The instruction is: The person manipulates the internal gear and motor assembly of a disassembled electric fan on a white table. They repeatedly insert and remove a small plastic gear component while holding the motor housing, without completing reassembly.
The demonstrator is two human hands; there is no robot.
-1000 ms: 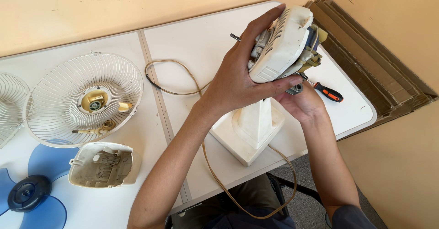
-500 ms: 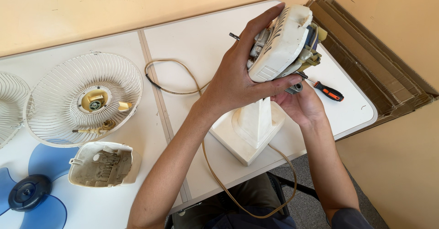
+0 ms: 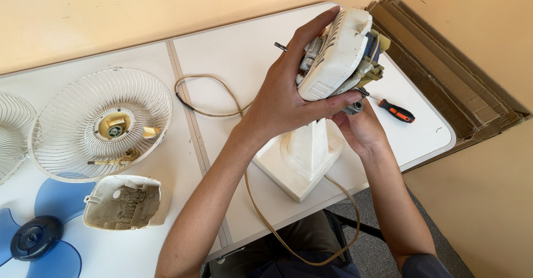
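Note:
My left hand (image 3: 288, 97) grips the white motor housing (image 3: 338, 53) of a taken-apart fan, fingers wrapped over its top and side. The housing tilts above the fan's white stand and square base (image 3: 302, 158), which rests on the white table (image 3: 239, 50). My right hand (image 3: 361, 128) is under the housing, fingers closed on a small grey part (image 3: 353, 108) at its underside. A screwdriver with an orange and black handle (image 3: 395, 111) lies on the table just right of my right hand.
A white wire fan guard (image 3: 100, 122) lies at the left, another guard (image 3: 14, 131) at the far left edge. A blue fan blade (image 3: 39, 236) and a white rear cover (image 3: 125, 203) lie near the front left. A brown cord (image 3: 214, 111) loops across. Folded cardboard (image 3: 444, 67) leans at the right.
Both hands and the housing stay nearly in place; my right hand has shifted only slightly under the housing.

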